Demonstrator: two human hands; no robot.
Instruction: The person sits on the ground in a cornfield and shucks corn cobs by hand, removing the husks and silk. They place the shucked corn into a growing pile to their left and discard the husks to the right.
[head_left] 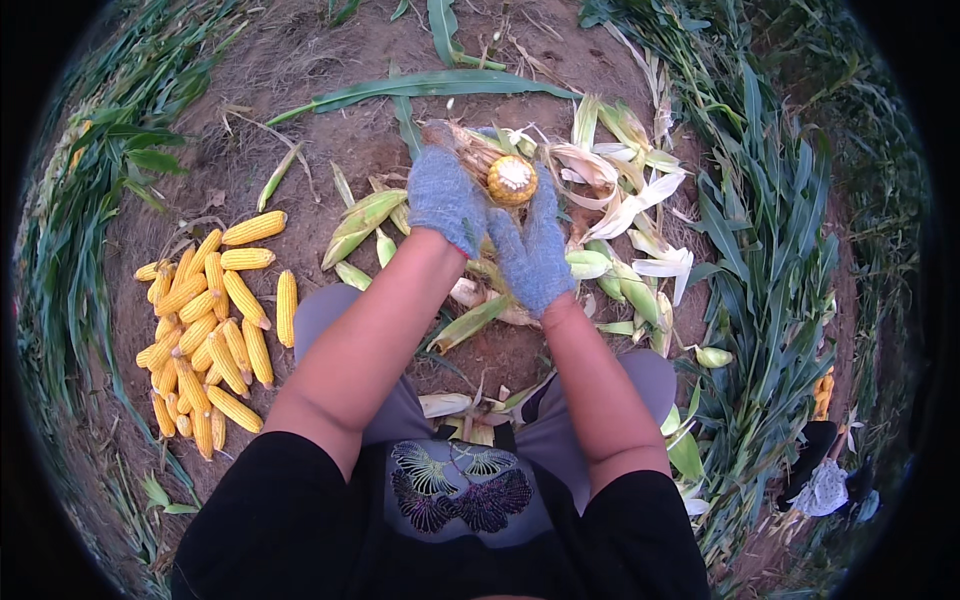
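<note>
Both my hands wear grey knitted gloves and meet ahead of my knees around one ear of corn (510, 184). Its cut butt end, pale in the middle with yellow kernels round it, faces me. My left hand (447, 200) is closed on brownish husk at the ear's left side. Along the ear's right side, my right hand (535, 250) grips it, thumb toward the left hand. Beneath and around the hands lie loose husks (630, 205) and several ears still in green husk (632, 288). The ear's far end is hidden.
To my left, a pile of husked yellow cobs (205, 330) rests on bare soil. Cut green corn stalks (750, 240) lie along the right, with more leaves (70, 250) at far left. At lower right is another person, partly visible, with a light grey cloth item (822, 490).
</note>
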